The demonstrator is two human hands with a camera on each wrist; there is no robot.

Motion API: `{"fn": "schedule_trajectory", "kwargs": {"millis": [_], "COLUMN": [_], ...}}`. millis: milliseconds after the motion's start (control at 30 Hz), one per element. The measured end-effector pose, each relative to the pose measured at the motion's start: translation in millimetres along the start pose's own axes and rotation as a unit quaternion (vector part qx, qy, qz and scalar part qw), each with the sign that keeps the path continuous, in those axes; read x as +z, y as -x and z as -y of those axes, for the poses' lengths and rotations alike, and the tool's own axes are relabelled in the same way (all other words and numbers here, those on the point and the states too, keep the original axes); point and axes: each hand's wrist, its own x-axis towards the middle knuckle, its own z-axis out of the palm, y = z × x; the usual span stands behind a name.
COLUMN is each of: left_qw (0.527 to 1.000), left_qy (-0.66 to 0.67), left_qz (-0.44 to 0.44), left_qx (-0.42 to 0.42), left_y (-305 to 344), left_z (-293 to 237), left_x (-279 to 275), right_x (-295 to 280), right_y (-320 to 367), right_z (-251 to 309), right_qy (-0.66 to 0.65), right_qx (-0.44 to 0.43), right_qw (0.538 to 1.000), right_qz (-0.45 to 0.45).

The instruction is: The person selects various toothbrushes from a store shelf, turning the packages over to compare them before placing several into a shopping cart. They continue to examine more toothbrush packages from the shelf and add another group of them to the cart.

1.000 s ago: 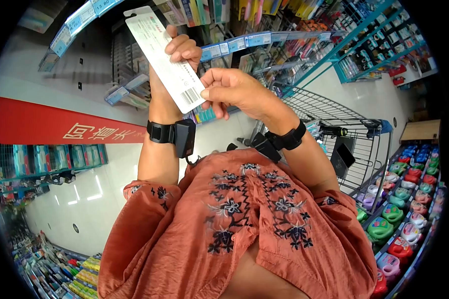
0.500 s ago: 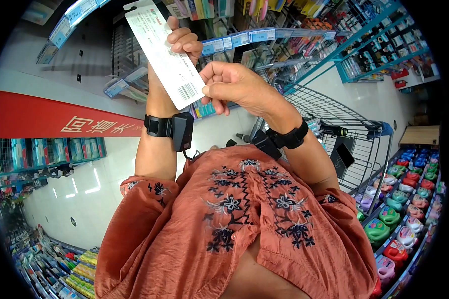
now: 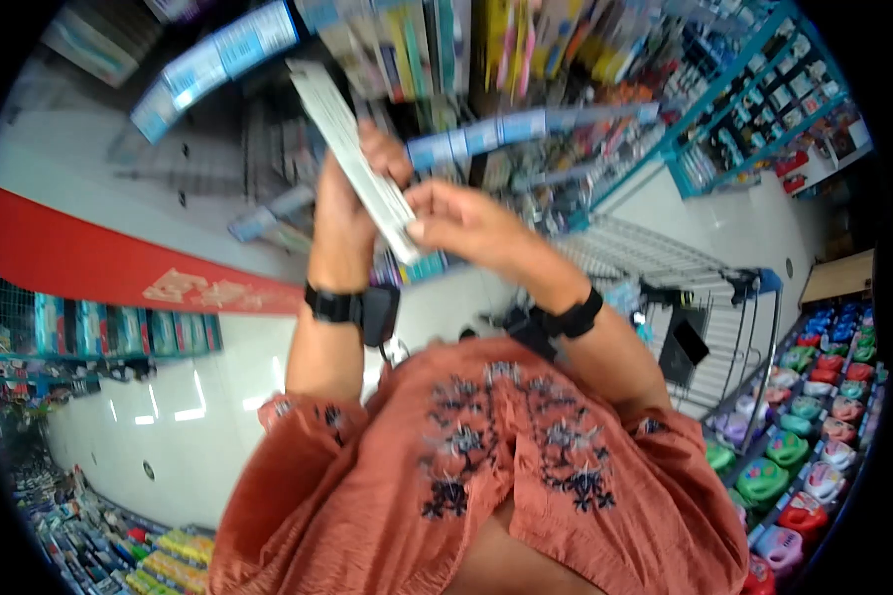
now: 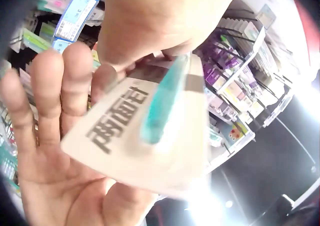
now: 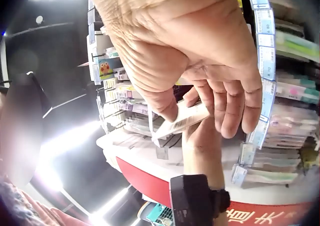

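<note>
One flat white package [image 3: 350,157] with dark lettering [image 4: 119,118] and a teal piece [image 4: 162,106], pinched by left fingers [image 3: 387,156] and right fingers [image 3: 446,196].

A low display rack [image 3: 786,488] on the right bears rows of bottles [image 3: 762,480] in green, red, white, blue and purple. On the pale, glossy floor [image 3: 218,436] stands a wire shopping cart [image 3: 770,342] holding a dark flat item [image 3: 680,352].
</note>
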Motion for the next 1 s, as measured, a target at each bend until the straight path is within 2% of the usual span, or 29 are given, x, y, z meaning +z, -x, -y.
{"fn": "schedule_trajectory", "kwargs": {"millis": [67, 100, 133, 200, 233, 267, 300, 400, 467, 500, 533, 600, 700, 800, 833, 933, 967, 1000], "left_qw": [0.965, 0.93, 0.927, 0.893, 0.891, 0.888, 0.89, 0.806, 0.712, 0.686, 0.685, 0.702, 0.698, 0.691, 0.685, 0.633, 0.687, 0.683], "left_qy": [-0.224, -0.33, -0.305, -0.385, -0.398, -0.411, -0.408, -0.509, -0.593, -0.609, -0.614, -0.648, -0.662, -0.655, -0.659, -0.697, -0.636, -0.633], "left_qz": [-0.087, -0.124, -0.166, -0.113, -0.107, -0.103, -0.101, -0.121, -0.123, -0.14, -0.12, -0.066, -0.139, -0.162, -0.139, -0.134, -0.14, -0.151], "left_qx": [0.103, 0.103, 0.141, 0.204, 0.191, 0.178, 0.179, 0.278, 0.356, 0.374, 0.373, 0.286, 0.235, 0.261, 0.278, 0.31, 0.324, 0.331], "left_y": [-1.6, 4.1, 1.4, -0.3, 2.9, 4.8, 5.3, -17.1, -36.6, -49.1, -61.7, -84.0, -97.6, -96.0, -96.8, -94.1, -90.9, -85.1], "left_z": [6.4, 6.9, 12.3, 15.5, 16.9, 17.6, 18.7, -21.3, -50.6, -58.7, -68.9, -94.4, -106.0, -103.5, -108.8, -114.1, -108.9, -106.6], "left_x": [-0.7, 4.4, 3.2, -4.1, 3.2, 12.5, 29.6, 25.5, 36.0, 41.5, 39.8, 38.2, 36.5, 39.4, 30.5, 27.5, 25.9, 30.8], "right_x": [2.7, 0.9, -1.2, -1.3, -1.9, 0.5, -0.9, -2.2, -2.7, -4.1, -4.9, -2.1, -1.6, -7.0, -9.1, -11.5, -9.7, -8.6], "right_y": [-3.8, -6.0, -10.5, -14.4, -15.3, -16.8, -16.6, -9.0, -3.2, -0.7, 1.5, 4.6, 9.4, 16.6, 18.8, 21.2, 21.4, 21.4], "right_z": [7.7, 7.2, 0.9, 1.4, 4.3, -1.9, -1.9, 5.2, 7.4, 7.9, 8.1, 11.7, 12.0, 14.3, 14.6, 11.4, 11.6, 11.7], "right_qy": [0.016, 0.039, 0.085, 0.105, 0.113, 0.097, 0.113, 0.103, 0.08, 0.071, 0.062, 0.038, 0.019, 0.014, 0.014, 0.014, 0.01, 0.007], "right_qx": [0.005, 0.012, -0.007, -0.002, 0.042, 0.003, 0.006, 0.0, -0.003, -0.003, -0.002, -0.019, -0.036, -0.032, -0.027, -0.025, -0.026, -0.028], "right_qw": [1.0, 0.999, 0.995, 0.994, 0.992, 0.991, 0.989, 0.989, 0.99, 0.991, 0.992, 0.991, 0.989, 0.99, 0.99, 0.989, 0.989, 0.988], "right_qz": [-0.015, -0.024, -0.042, -0.039, -0.045, -0.087, -0.094, -0.108, -0.112, -0.112, -0.112, -0.124, -0.141, -0.14, -0.14, -0.143, -0.146, -0.148]}}
